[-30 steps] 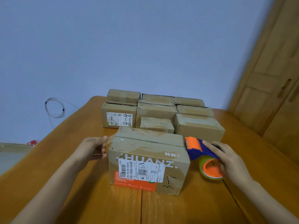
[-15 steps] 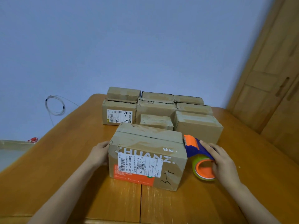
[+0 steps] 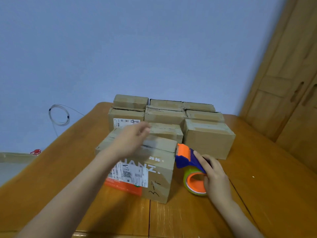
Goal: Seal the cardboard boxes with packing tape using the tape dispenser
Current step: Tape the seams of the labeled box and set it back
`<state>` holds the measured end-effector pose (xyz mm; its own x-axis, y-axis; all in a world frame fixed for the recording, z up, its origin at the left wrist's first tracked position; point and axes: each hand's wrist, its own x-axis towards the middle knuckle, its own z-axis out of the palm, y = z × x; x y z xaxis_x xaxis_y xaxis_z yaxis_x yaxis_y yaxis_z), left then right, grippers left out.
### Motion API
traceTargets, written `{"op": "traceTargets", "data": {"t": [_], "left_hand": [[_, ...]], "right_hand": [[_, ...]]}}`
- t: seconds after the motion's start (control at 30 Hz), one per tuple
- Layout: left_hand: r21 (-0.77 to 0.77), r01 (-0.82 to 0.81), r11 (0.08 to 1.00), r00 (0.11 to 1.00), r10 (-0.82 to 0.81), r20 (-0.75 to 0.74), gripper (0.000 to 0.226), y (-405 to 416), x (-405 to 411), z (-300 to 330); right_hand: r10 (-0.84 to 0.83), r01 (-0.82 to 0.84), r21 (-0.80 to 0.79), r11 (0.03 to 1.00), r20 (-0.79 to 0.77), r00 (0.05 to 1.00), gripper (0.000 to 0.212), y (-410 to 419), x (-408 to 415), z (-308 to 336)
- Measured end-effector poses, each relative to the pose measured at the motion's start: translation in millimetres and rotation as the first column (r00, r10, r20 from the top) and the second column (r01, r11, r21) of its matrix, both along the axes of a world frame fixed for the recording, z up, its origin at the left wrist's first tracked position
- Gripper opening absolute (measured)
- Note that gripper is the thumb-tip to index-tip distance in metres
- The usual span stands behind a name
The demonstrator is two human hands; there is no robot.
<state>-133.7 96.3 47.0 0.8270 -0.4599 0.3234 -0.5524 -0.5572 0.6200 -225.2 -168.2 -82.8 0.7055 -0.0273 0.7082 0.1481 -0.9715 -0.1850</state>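
**Tape run reaches the right edge of the front box**

Biggest first: the orange-brown wooden table [image 3: 257,194] carries everything, and right at the front of it sits the brown cardboard box with the white shipping label and orange strip [image 3: 154,177], close to the person, ahead of the cluster of plain brown cardboard boxes [image 3: 207,138] stacked behind it. Its long axis runs left to right across the view, labelled face toward the camera, top seam lying along that same line.

Over the top goes the left hand [image 3: 132,140], blurred, fingers loosely spread and gripping nothing that I can make out; whether the palm is actually touching the lid, I cannot tell.

Down at the box's upper right corner, the blue and orange plastic tape dispenser with its yellowish roll on an orange core [image 3: 190,167] has its orange nose right against the edge, pointing left toward the box, with the roll hanging low and to the right. The right hand [image 3: 214,174] has it firmly, fingers curled round the blue handle.

To finish this well, I'd say: press the left palm flat along the seam to bed the tape, carry the nose down over the corner so a tail sticks to the side face, then tilt the dispenser so the blade bites cleanly rather than stretching the film.
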Motion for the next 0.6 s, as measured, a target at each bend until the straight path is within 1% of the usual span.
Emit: {"op": "traceTargets", "data": {"t": [0.03,0.1,0.17,0.2,0.3,0.47,0.6], "left_hand": [[0.098,0.062,0.993,0.998,-0.061,-0.021,0.040,-12.3,-1.1,-2.8],[0.270,0.140,0.953,0.990,-0.142,-0.014,0.049,-31.3,2.9,-14.0],[0.455,0.146,0.878,0.987,-0.160,-0.008,0.053,-38.6,11.3,-27.0],[0.518,0.133,0.845,0.989,-0.150,-0.009,0.054,-39.4,14.1,-31.0],[0.573,0.122,0.810,0.989,-0.149,0.000,0.055,-41.0,16.8,-35.1],[0.589,0.124,0.798,0.988,-0.153,-0.001,0.055,-41.1,20.9,-35.5],[0.594,0.139,0.793,0.986,-0.168,-0.007,0.056,-40.0,25.0,-38.7]], "right_hand": [[0.006,-0.006,0.018,1.000,0.002,1.000,0.102,7.1,0.9,-1.1],[0.021,-0.021,0.066,0.998,0.003,1.000,0.107,18.6,0.8,-5.5],[0.034,-0.033,0.106,0.994,-0.009,0.999,0.112,24.6,-1.4,-11.5],[0.037,-0.035,0.118,0.992,-0.019,0.999,0.115,25.8,-2.8,-13.9],[0.028,-0.025,0.094,0.995,-0.032,0.999,0.114,22.4,-4.4,-14.4],[-0.016,0.014,-0.025,1.000,-0.049,0.999,0.105,7.7,-7.4,-0.6],[-0.018,0.011,-0.070,0.997,-0.094,0.995,0.102,4.7,-9.3,3.0]]}}
